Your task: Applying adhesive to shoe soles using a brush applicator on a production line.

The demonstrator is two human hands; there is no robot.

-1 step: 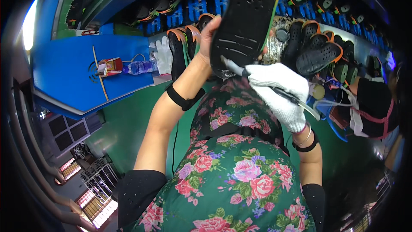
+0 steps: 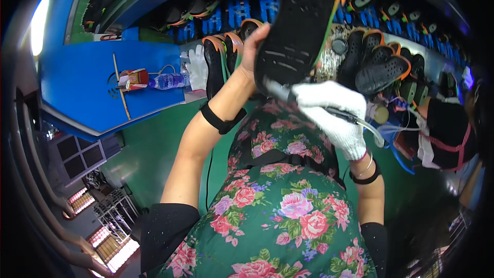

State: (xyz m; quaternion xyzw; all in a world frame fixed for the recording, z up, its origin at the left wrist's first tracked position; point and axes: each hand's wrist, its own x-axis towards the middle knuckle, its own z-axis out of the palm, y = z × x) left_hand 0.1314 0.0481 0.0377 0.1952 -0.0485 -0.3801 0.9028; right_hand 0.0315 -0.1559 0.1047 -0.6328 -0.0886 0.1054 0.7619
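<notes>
In my bare left hand [image 2: 252,51] is a black shoe sole [image 2: 296,25] with small holes, several slits toward its near end, and an orange and green edge. My fingers are closed round its left side, and the sole stands tilted with its flat face toward me. A white knitted glove covers my right hand [image 2: 332,116], which grips a brush [image 2: 278,90] with a pale tip. That tip, blurred, meets the near end of the sole. From the brush's rear a clear hose [image 2: 373,133] runs off to the right.
More black and orange soles [image 2: 383,74] lie right of my hands, with others [image 2: 214,62] at the left. A blue table [image 2: 77,82] carries a bottle [image 2: 169,81], a small red carton [image 2: 135,79] and a white glove [image 2: 197,67]. Another person [image 2: 447,128] is at the right.
The sole has shifted slightly right with my left hand. My gloved hand has moved a little left and down, and the brush tip now sits lower at the sole's near edge.
</notes>
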